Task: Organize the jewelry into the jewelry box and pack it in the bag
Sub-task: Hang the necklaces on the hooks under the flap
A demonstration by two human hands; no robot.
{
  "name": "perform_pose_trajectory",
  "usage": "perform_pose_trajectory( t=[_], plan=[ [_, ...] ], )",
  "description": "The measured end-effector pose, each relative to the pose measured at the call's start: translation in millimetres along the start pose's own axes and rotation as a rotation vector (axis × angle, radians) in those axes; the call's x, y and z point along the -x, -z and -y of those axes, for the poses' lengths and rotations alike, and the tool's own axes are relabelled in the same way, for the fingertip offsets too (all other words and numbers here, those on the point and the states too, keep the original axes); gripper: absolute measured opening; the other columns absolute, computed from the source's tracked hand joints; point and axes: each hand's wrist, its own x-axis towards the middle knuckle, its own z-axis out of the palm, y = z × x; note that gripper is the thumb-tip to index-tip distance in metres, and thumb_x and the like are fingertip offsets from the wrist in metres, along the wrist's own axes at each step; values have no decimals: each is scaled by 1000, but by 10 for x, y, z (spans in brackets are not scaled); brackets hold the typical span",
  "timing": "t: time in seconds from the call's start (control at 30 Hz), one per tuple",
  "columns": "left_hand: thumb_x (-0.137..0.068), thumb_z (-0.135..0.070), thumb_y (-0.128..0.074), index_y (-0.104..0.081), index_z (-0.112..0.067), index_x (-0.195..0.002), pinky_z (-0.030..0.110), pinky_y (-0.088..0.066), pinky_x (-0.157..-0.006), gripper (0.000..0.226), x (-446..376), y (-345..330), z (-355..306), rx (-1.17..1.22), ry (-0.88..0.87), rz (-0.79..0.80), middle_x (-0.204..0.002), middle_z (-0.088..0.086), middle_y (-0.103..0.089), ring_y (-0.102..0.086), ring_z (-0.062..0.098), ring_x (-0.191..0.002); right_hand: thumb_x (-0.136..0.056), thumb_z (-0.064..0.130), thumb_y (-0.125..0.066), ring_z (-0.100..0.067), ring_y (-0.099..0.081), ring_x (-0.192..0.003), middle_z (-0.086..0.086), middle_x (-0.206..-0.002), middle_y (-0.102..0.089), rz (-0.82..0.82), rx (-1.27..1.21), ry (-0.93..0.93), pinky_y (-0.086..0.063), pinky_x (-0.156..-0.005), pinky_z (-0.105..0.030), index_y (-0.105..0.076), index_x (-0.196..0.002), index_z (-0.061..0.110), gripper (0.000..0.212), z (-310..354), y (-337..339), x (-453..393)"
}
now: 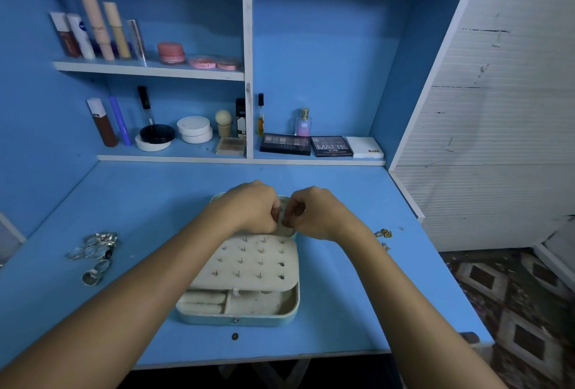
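A pale blue jewelry box (239, 315) lies open on the blue desk, its cream earring panel (249, 261) studded with several earring posts. My left hand (252, 206) and my right hand (314, 213) meet just above the panel's far edge, fingers curled and pinching something tiny between them that I cannot make out. A heap of silver rings (95, 253) lies on the desk to the left. A small gold chain (384, 234) lies to the right. No bag is in view.
Shelves behind the desk hold cosmetics: tubes (93, 30), pink jars (171, 52), round compacts (194, 128), eyeshadow palettes (331, 146) and a perfume bottle (303, 122). A white slatted wall (497, 108) stands on the right, with patterned floor (513, 311) below the desk's edge.
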Motion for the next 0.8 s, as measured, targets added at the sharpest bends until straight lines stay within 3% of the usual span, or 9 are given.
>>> perform_pose_trajectory(
  t=[0.07,0.2,0.4,0.6,0.7,0.8],
  plan=[
    [-80,-20,-67,-67,-27,-77,32,-55,-70,7,-6,1,-6,-5,-4,-17,-86,-5,-62,-63,18,-81,-86,20,-71,-15,-64,-86,4,-91,-69,-38,-35,28,-56,-71,-26,-70,-85,22,2,-44,46,51],
    [-82,-20,-63,-68,-26,-80,33,-55,-72,8,-28,-24,-61,56,-56,-85,-83,-9,-62,-63,16,-82,-90,22,-69,-4,-59,-76,10,-88,-69,-110,-70,27,-41,-54,-5,-73,-90,21,4,-150,207,194],
    [-85,-28,-67,-70,-32,-82,29,-53,-75,6,-114,-85,-324,221,-178,-169,-77,-15,-65,-62,8,-82,-89,26,-70,-4,-61,-70,10,-85,-70,-205,-74,-68,-43,-54,-12,-73,-85,27,5,-348,423,423],
    [-85,-27,-72,-75,-27,-91,25,-51,-78,7,-91,-162,-733,203,-337,-4,-88,-11,-71,-63,8,-89,-89,27,-70,-7,-60,-60,7,-83,-71,-183,29,-184,-45,-48,-17,-72,-84,25,6,-525,509,698],
    [-84,-28,-74,-75,-27,-94,26,-52,-76,10,-119,-233,-891,155,-372,94,-88,-11,-68,-63,10,-91,-88,28,-72,-10,-58,-55,3,-81,-72,-93,68,-254,-44,-46,-18,-74,-85,22,7,-591,502,823],
    [-83,-28,-75,-74,-27,-96,28,-53,-75,13,-151,-292,-1012,116,-392,133,-86,-12,-65,-63,12,-88,-85,28,-74,-13,-59,-61,1,-88,-72,-3,92,-321,-43,-49,-19,-75,-86,22,6,-641,477,924]
  ],
)
